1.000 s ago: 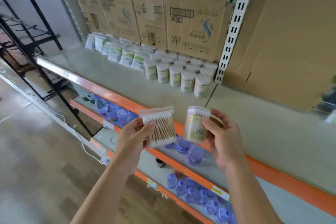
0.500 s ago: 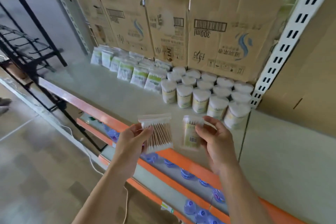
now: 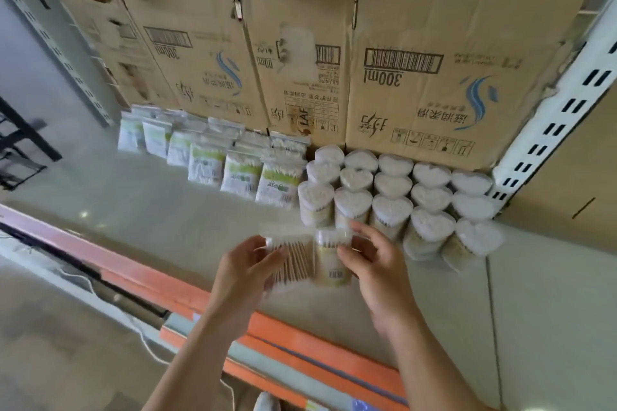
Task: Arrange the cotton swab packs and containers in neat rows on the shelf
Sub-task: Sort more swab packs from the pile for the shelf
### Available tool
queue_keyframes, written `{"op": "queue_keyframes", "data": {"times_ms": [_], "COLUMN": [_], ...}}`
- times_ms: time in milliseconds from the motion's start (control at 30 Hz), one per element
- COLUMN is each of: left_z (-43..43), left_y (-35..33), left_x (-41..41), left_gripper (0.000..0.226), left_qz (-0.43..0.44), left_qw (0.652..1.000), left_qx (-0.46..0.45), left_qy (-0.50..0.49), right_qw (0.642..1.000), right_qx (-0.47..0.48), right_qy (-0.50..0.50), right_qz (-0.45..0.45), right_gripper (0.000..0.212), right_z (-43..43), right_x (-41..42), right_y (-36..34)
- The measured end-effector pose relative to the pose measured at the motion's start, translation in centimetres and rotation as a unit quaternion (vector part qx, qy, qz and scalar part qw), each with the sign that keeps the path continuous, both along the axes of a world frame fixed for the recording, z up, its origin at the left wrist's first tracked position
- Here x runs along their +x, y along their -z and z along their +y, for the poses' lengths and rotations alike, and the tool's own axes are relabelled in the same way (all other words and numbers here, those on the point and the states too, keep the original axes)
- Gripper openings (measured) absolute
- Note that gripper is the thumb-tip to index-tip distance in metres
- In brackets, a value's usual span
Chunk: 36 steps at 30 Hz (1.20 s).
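Note:
My left hand (image 3: 245,272) grips a clear flat pack of wooden cotton swabs (image 3: 293,259) above the pale shelf (image 3: 140,210). Right beside that pack, my right hand (image 3: 374,264) holds a round cotton swab container (image 3: 330,260) with a barcode label. Both items hover just in front of the standing containers (image 3: 394,190), which fill several rows at the back against the cardboard. To their left, green-and-white swab packs (image 3: 240,170) stand in rows.
Flattened cardboard boxes (image 3: 400,77) line the back wall. A white slotted upright (image 3: 551,130) rises at the right. The shelf's orange front edge (image 3: 167,284) runs diagonally below my hands. A black rack (image 3: 20,143) stands at the far left.
Both hands have carried the pack and the container up and forward, from in front of the orange edge to over the shelf near the standing containers. My view has moved closer.

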<state>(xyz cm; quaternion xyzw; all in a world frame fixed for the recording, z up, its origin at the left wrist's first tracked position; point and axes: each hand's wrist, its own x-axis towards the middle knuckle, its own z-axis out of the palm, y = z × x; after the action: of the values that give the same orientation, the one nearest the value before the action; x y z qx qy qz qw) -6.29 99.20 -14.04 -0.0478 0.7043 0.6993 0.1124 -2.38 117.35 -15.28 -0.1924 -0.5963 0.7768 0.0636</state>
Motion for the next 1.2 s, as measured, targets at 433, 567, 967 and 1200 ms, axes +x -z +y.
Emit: {"op": "queue_keyframes", "data": {"times_ms": [433, 567, 967, 1200], "left_z": [-3.2, -4.3, -6.0, -5.7], "left_y": [2.5, 2.4, 2.1, 1.6], "left_x": [-6.9, -9.0, -13.0, -13.5], "left_gripper": [0.027, 0.021, 0.031, 0.03], "left_qz": [0.001, 0.009, 0.075, 0.095], "left_qw": [0.985, 0.985, 0.982, 0.971], "left_qx": [0.023, 0.007, -0.095, -0.128], "left_qy": [0.169, 0.169, 0.142, 0.18], "right_qw": [0.98, 0.962, 0.894, 0.873], "right_qx": [0.15, 0.228, 0.405, 0.438], "right_qy": [0.129, 0.149, 0.18, 0.199], "right_qz": [-0.023, 0.001, 0.067, 0.077], "right_gripper": [0.047, 0.039, 0.057, 0.051], "right_z": [-5.2, -5.5, -7.7, -9.2], "right_x": [-1.6, -1.8, -2.4, -2.5], "right_y": [-0.2, -0.2, 0.1, 1.0]}}
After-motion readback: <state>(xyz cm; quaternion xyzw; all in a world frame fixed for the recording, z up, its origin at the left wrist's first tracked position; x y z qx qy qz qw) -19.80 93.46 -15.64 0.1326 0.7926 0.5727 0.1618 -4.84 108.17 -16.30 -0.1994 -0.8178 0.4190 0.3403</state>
